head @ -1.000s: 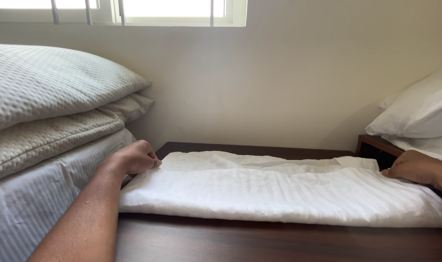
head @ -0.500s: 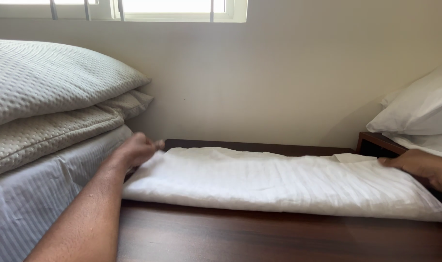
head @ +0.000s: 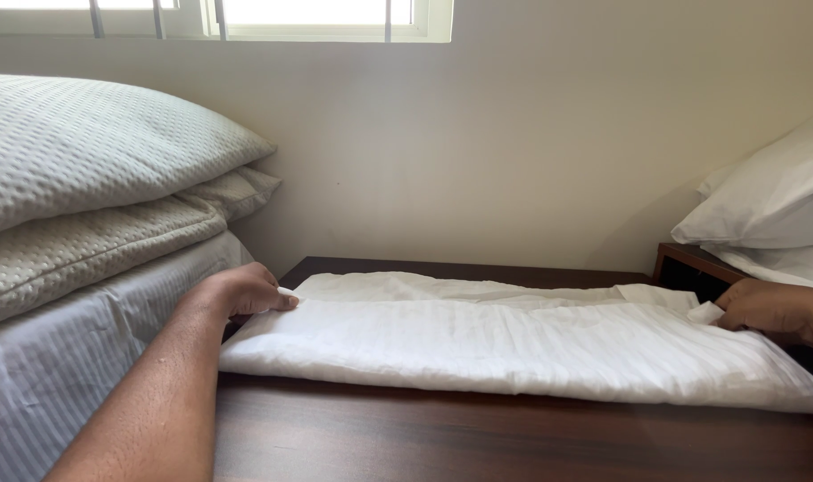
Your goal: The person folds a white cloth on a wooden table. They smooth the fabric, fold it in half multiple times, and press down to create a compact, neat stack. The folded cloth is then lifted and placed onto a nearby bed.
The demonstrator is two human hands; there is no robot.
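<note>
A white striped cloth (head: 514, 344), folded into a long flat band, lies across a dark wooden table (head: 478, 437). My left hand (head: 241, 293) grips the cloth's left end, fingers pinched on its top layer. My right hand (head: 772, 311) holds the right end, pinching a small corner of the fabric. Both forearms reach in from the frame's lower corners.
Two grey textured pillows (head: 94, 178) are stacked on a bed with a striped sheet (head: 58, 366) at the left. White pillows (head: 772, 205) sit on a dark wooden stand (head: 688, 268) at the right. A pale wall and a window (head: 317, 13) stand behind the table.
The near edge of the cloth has been drawn toward me, and the cloth now shows a folded top layer. My left hand has shifted slightly along the left end.
</note>
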